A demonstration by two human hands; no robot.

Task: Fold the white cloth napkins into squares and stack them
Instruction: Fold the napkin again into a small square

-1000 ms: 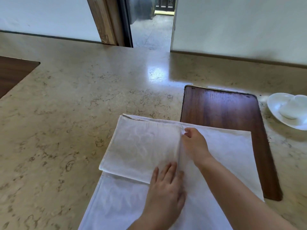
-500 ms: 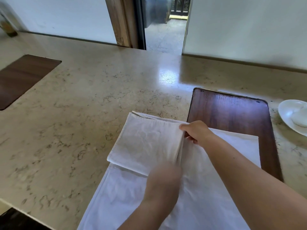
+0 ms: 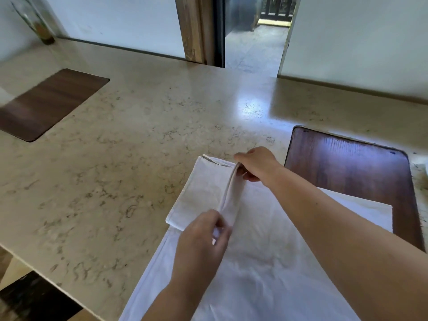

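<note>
A folded white napkin (image 3: 201, 195) lies on top of a larger flat white napkin (image 3: 273, 262) on the marble counter. Its right edge is raised off the cloth below. My left hand (image 3: 203, 242) pinches the near corner of that raised edge. My right hand (image 3: 254, 164) pinches the far corner of the same edge. The flat napkin runs under both arms to the bottom of the view and partly covers a dark wooden board (image 3: 347, 167).
The beige marble counter (image 3: 129, 158) stretches left and back. A second dark wooden board (image 3: 46, 103) lies at the far left. A glass vase (image 3: 39, 22) stands in the back left corner. The counter's front edge falls away at the lower left. A doorway opens behind.
Both hands went from pressing flat on the folded napkin's right edge to pinching it and lifting it up. The view has shifted left.
</note>
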